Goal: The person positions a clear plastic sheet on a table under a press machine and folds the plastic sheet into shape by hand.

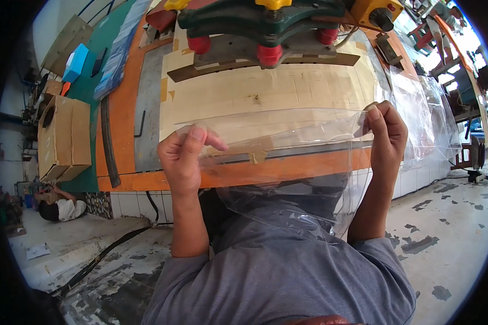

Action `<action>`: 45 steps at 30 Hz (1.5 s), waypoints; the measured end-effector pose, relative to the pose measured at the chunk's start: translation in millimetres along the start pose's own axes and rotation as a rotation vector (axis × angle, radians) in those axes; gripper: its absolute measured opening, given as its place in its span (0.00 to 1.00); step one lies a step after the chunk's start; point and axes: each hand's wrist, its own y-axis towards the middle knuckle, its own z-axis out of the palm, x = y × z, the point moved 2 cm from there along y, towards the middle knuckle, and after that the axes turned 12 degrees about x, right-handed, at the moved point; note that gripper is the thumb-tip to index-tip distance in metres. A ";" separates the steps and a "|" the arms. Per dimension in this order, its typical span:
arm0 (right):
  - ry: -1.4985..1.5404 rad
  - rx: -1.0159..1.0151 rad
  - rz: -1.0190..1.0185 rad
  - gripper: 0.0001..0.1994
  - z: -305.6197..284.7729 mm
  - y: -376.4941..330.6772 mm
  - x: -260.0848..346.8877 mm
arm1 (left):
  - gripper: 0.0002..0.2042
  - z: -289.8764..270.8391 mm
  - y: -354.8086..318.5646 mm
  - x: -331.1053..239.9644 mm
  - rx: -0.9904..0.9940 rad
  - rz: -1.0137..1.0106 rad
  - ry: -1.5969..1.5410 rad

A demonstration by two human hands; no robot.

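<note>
Between my two hands a clear plastic sheet (287, 162) is stretched sideways. Its lower part hangs past the table's front edge in front of my shirt. The thumb and fingers of my left hand (183, 157) grip its left end, with a fingertip pointing inward. At the upper right corner, my right hand (387, 132) pinches the sheet between thumb and fingers. Behind the sheet lies a pale tan board (244, 89) with cut lines and tape patches. A green press head (271, 24) with red knobs stands over the board's far side, above a long metal bar (309, 62).
More clear plastic sheeting (423, 119) drapes over the table's right end. On the left are a hex key (141, 123), a dark strip (108, 141), bluish folded plastic (122, 49) and a cardboard box (73, 138). A yellow control box (377, 13) sits far right. Other people are in the background.
</note>
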 end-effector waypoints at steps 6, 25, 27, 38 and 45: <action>-0.056 -0.120 0.003 0.14 -2.6 -4.6 -4.0 | 0.11 1.8 3.7 1.2 0.099 -0.013 0.066; 0.121 -0.540 -0.058 0.11 -16.3 -3.1 -10.4 | 0.14 18.2 -0.5 19.0 0.393 -0.313 0.066; 0.111 -0.550 -0.048 0.12 -19.1 -3.0 -11.3 | 0.14 16.9 -1.3 17.3 0.340 -0.280 0.077; 0.329 -0.227 0.034 0.27 -19.1 1.8 -19.2 | 0.12 27.3 0.0 8.9 0.142 -0.170 0.037; 0.704 0.061 0.122 0.40 -24.9 -8.2 -34.0 | 0.10 9.7 -9.4 9.7 0.046 -0.008 0.064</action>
